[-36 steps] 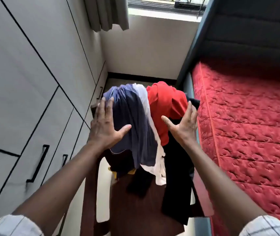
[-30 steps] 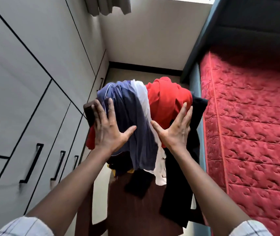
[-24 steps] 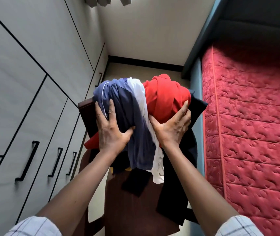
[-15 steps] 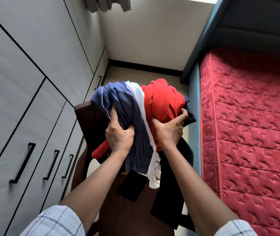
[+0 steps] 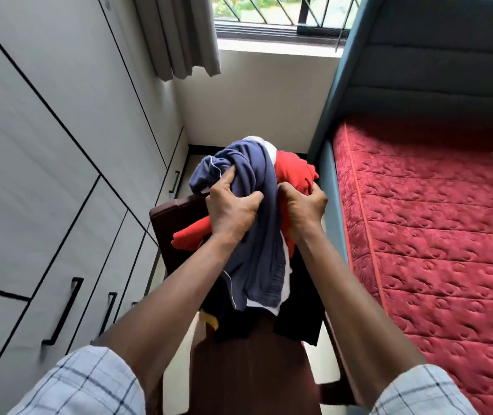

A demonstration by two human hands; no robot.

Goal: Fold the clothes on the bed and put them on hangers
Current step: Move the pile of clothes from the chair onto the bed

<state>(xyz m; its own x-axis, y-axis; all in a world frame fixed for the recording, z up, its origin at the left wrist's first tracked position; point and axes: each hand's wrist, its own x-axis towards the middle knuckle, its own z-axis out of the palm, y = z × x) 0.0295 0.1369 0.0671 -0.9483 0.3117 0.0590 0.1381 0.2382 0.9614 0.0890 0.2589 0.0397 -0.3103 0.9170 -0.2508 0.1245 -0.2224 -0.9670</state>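
Between the wardrobe [image 5: 44, 145] and the bed [image 5: 434, 235], the left hand [image 5: 230, 211] and right hand [image 5: 305, 212] both clench a bundle of clothes [image 5: 257, 235] above a chair [image 5: 173, 214], so I judge folding and hanging are not yet begun.

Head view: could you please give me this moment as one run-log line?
left hand grips navy garment | right hand grips red garment | pile draped over chair | bed at right
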